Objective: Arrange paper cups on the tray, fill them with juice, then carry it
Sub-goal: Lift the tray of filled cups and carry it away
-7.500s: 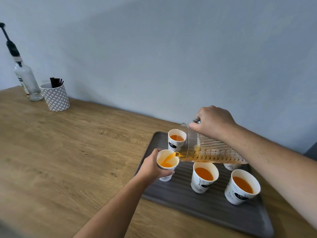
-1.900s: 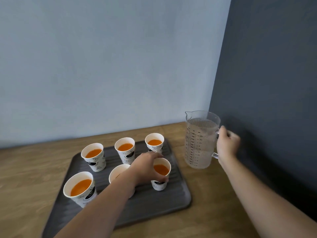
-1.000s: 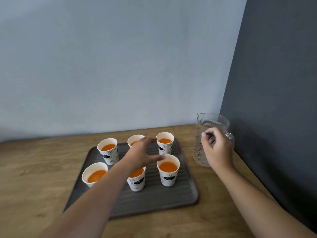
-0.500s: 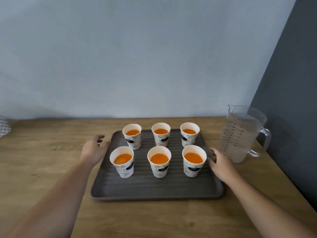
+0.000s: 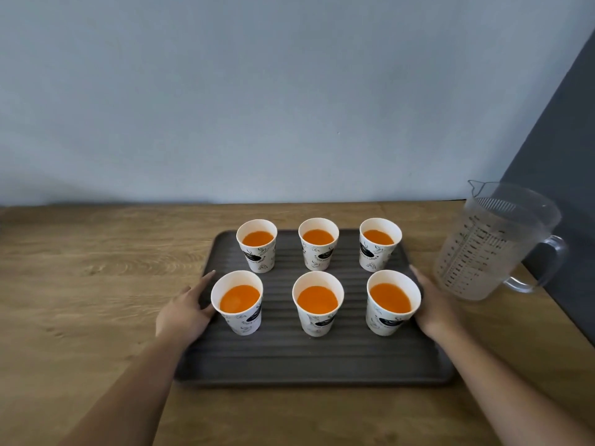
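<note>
A dark grey ribbed tray (image 5: pixel 283 358) lies flat on the wooden table (image 5: pixel 96 284). Several white printed paper cups (image 5: pixel 317 317) stand on it in two rows of three, each holding orange juice. My left hand (image 5: pixel 185 312) lies against the tray's left rim beside the front left cup (image 5: pixel 238 320), fingers stretched along the edge. My right hand (image 5: pixel 433 305) is on the right rim, next to the front right cup (image 5: pixel 391 320). Both thumbs are hidden behind the cups.
An empty clear measuring jug (image 5: pixel 486 246) stands on the table just right of the tray, its handle toward the dark wall (image 5: pixel 566 140). A pale blue wall (image 5: pixel 257 107) closes the back of the table.
My right hand let go of the jug, and both hands came down onto the tray's left and right rims. The view has swung to centre on the tray.
</note>
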{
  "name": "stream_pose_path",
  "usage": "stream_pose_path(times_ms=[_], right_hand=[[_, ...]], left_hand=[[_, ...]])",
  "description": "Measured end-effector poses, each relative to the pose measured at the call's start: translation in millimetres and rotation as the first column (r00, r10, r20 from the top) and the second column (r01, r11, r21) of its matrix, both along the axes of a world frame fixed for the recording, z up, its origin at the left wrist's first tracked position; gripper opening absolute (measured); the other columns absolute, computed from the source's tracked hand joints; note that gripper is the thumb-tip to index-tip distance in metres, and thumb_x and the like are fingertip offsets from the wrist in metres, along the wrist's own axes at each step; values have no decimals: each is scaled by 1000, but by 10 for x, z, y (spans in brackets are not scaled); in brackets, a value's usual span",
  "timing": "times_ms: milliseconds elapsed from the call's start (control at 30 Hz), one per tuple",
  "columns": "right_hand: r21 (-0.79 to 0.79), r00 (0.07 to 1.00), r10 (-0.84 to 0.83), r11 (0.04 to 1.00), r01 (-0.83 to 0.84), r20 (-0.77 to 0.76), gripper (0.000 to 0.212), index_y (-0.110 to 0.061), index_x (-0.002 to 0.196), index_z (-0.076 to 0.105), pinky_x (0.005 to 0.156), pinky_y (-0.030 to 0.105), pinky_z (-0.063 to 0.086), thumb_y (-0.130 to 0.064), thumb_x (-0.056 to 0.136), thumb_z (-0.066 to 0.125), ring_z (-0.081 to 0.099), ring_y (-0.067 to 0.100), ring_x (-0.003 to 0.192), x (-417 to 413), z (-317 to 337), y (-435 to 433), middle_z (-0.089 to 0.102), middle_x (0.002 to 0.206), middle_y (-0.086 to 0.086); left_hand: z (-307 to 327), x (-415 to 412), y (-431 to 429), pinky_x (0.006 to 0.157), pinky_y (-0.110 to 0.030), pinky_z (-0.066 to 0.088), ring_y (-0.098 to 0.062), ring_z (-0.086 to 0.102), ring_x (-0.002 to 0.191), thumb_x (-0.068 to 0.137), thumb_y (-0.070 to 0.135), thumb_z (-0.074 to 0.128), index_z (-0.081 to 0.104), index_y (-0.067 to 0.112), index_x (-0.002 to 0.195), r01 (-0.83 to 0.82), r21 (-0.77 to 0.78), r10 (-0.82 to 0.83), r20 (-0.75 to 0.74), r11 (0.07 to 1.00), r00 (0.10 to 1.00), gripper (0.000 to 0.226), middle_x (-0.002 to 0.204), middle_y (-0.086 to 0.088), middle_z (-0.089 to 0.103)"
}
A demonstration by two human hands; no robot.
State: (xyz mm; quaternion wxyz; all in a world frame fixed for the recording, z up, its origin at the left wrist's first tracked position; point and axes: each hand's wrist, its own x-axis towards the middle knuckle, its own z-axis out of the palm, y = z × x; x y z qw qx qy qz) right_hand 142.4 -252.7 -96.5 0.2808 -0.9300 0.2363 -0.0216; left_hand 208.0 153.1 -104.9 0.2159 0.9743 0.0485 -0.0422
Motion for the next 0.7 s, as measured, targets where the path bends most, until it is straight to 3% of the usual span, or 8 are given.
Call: stream_pose_path(times_ms=[300, 500, 700], right_hand=[[163, 996, 12, 986, -26, 90, 65, -19, 148, 33, 114, 32, 19, -3, 88, 55, 26, 24, 143, -129, 4, 26, 31, 154, 9], [162, 997, -7, 987, -5, 75, 61, -22, 144, 41, 110, 36, 29, -1, 88, 55, 37, 26, 137, -323, -37, 26, 40, 150, 8], [235, 986, -109, 969, 77, 124, 59, -20, 139, 49, 105, 37, 35, 3, 85, 56, 46, 27, 131, -538, -101, 145, 46, 146, 10]], left_hand=[[-1, 59, 96, 83, -35, 44, -28, 53, 121, 82, 34, 61, 36, 51, 138, 1, -80, -1, -8, 997, 1000, 64, 137, 2, 56], [52, 64, 128, 86, -35, 46, -24, 52, 124, 77, 40, 66, 36, 52, 138, 20, -143, -25, -36, 990, 999, 69, 139, 5, 54], [60, 54, 235, 99, -35, 43, -20, 48, 130, 74, 34, 73, 44, 40, 138, 94, -240, -98, -7, 966, 995, 71, 142, 6, 51]])
